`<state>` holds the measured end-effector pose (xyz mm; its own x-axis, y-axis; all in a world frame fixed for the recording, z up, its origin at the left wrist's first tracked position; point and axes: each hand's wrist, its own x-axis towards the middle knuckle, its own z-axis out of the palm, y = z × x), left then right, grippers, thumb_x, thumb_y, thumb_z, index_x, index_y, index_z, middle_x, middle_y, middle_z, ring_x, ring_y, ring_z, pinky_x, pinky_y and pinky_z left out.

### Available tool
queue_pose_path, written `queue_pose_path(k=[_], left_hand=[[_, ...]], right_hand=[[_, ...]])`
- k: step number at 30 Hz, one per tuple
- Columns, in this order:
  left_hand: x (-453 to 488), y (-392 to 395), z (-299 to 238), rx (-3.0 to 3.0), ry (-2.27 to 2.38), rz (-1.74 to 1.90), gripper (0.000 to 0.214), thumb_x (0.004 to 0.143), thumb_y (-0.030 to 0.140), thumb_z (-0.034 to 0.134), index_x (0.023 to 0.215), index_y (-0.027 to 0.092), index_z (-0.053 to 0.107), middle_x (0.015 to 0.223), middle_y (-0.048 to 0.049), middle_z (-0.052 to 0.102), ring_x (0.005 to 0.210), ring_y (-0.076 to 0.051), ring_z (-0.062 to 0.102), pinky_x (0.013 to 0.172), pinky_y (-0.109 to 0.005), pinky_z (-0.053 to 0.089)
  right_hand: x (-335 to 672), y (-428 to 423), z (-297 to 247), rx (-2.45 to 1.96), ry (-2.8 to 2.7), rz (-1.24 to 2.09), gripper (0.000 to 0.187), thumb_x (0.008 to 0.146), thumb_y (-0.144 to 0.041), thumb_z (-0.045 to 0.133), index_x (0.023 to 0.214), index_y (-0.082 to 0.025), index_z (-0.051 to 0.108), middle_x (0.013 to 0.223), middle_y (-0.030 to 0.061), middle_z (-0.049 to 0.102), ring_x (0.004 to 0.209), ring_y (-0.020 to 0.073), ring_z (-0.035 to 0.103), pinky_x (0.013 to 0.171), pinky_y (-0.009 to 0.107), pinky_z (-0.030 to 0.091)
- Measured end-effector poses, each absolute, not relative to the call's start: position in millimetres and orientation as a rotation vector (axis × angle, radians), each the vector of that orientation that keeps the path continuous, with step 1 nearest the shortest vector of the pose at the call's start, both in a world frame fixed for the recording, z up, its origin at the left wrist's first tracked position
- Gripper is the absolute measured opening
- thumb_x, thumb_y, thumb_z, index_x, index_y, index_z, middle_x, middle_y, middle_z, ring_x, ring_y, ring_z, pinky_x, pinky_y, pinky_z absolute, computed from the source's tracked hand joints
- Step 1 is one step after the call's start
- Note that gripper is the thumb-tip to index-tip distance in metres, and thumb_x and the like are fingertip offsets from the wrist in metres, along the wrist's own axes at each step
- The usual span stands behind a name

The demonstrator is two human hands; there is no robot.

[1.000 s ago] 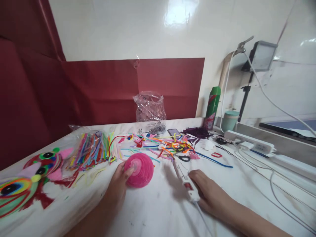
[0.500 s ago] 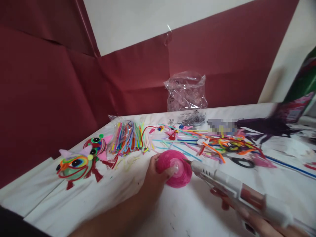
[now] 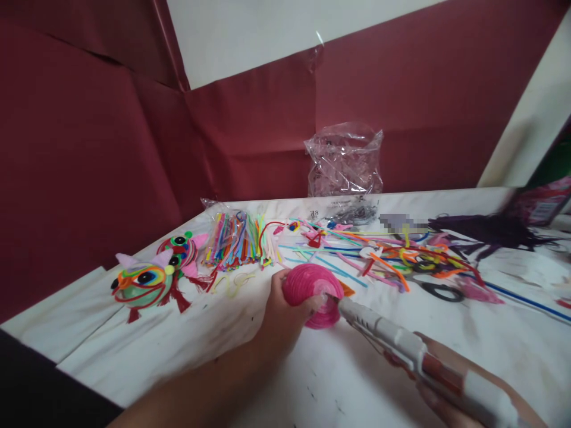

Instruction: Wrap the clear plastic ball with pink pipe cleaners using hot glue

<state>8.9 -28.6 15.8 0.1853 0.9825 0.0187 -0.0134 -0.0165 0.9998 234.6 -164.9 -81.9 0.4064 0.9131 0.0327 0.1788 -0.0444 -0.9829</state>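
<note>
My left hand [image 3: 288,315] is closed around a pink round ball [image 3: 310,284] with fine ridges circling a paler centre. Its thumb presses near that centre. My right hand [image 3: 473,359] grips a white and reddish-brown hot glue gun [image 3: 392,333], partly hiding the fingers. The gun's nozzle points left at the pale centre of the ball, close to my left thumb; whether it touches cannot be made out. An orange pointed piece [image 3: 348,289] shows just behind the ball.
Two decorated animal-like figures [image 3: 145,285] stand at left. Bundled colourful pipe cleaners [image 3: 236,241] lie behind my left hand. Loose pipe cleaners [image 3: 379,255] and black-handled scissors [image 3: 442,291] lie at right. Clear plastic bags [image 3: 345,160] and dark purple tassels [image 3: 486,230] are at the back.
The glue gun's nozzle has shifted from the ball's right edge to its pale centre. The ball has tilted in my left hand. The camera view has shifted slightly.
</note>
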Motion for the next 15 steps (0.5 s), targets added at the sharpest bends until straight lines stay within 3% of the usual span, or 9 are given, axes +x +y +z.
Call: queue_pose_path(k=[3,10,15], left_hand=[[9.4,-29.4,15.7,1.297,1.064,1.086,0.065,0.054,0.03,0.08,0.111,0.019,0.05,0.102,-0.0078,0.064,0.086,-0.023,0.063,0.07,-0.031,0.052],[7.6,-29.4,14.5,1.329,1.055,1.096,0.067,0.051,0.027,0.083,0.11,0.019,0.053,0.105,-0.009,0.065,0.092,-0.025,0.064,0.075,-0.033,0.052],[8.3,-30.0,14.3,1.323,1.05,1.082,0.065,0.054,0.027,0.082,0.111,0.019,0.052,0.105,-0.0089,0.065,0.092,-0.025,0.064,0.074,-0.033,0.053]], right_hand=[[234.4,-162.6,-78.9,-1.456,-0.963,0.866,0.047,0.07,-0.06,0.066,0.099,-0.023,0.075,0.098,0.0104,0.079,0.097,0.0357,0.072,0.075,0.036,0.063],[231.6,-160.8,-75.8,-1.392,-0.884,0.908,0.051,0.057,-0.056,0.08,0.096,-0.023,0.074,0.102,0.0098,0.078,0.101,0.0382,0.07,0.08,0.037,0.063],[231.9,-164.2,-72.3,-1.254,-0.752,1.099,0.046,0.067,-0.062,0.072,0.094,-0.024,0.075,0.1,0.01,0.079,0.098,0.0368,0.072,0.082,0.04,0.062]])
